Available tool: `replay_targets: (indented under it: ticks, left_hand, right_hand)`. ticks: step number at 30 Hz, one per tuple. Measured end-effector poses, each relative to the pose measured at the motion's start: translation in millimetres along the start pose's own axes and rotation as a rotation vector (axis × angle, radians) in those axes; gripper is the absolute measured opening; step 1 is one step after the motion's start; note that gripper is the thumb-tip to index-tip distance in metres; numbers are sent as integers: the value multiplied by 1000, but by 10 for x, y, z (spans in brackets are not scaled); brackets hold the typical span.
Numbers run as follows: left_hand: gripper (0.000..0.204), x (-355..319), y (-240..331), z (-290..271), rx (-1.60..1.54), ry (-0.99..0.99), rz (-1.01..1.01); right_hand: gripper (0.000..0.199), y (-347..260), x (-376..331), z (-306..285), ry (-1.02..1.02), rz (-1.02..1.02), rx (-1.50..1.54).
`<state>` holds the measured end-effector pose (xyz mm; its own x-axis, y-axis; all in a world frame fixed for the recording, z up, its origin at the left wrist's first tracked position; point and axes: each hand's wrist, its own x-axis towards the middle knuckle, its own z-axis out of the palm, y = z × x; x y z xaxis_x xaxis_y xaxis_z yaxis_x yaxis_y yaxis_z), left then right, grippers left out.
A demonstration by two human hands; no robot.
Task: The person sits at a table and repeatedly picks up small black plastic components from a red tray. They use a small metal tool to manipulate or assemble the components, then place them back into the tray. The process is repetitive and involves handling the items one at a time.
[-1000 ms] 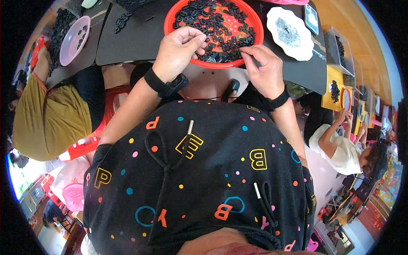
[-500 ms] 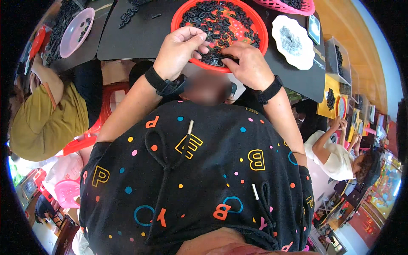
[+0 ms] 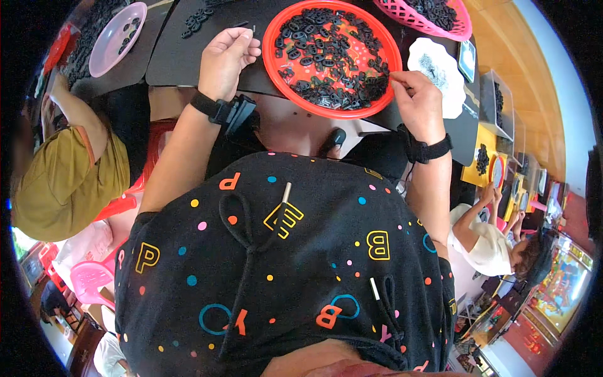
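I find the red tray (image 3: pixel 271 60) of small black parts (image 3: pixel 330 53) on the dark counter (image 3: pixel 173 53), centred on the far side so both hands reach it. The right hand (image 3: pixel 419 103) sits at the tray's right rim, its grip pinched nearly closed at the edge of the pile; whether it has a piece I cannot tell, the fingertips being too small. The left hand (image 3: pixel 224 60) rests on the counter just left of the tray, fingers curled together, apparently pinching something small. A clear pink bowl (image 3: pixel 116 28) holding a few pieces stands far left.
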<state>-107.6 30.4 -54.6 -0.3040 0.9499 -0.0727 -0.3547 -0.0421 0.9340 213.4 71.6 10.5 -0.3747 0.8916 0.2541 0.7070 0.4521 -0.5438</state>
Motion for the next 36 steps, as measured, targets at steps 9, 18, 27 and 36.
replay_targets:
  ticks: [9,18,27,36]
  left_hand:
    - [15,27,-29,-75,71,-154,18]
    - [12,44,-22,-113,28,-203,-17]
    - [12,25,-30,-100,18,-212,9]
    - [13,21,-35,-94,109,-211,47]
  right_hand:
    - [23,-575,259,323,-180,-325,11]
    - [15,-551,556,587,-289,-290,-308]
    - [13,-625,595,636,-402,-243,-396]
    - [12,-656,545,581,-344,-293,-187]
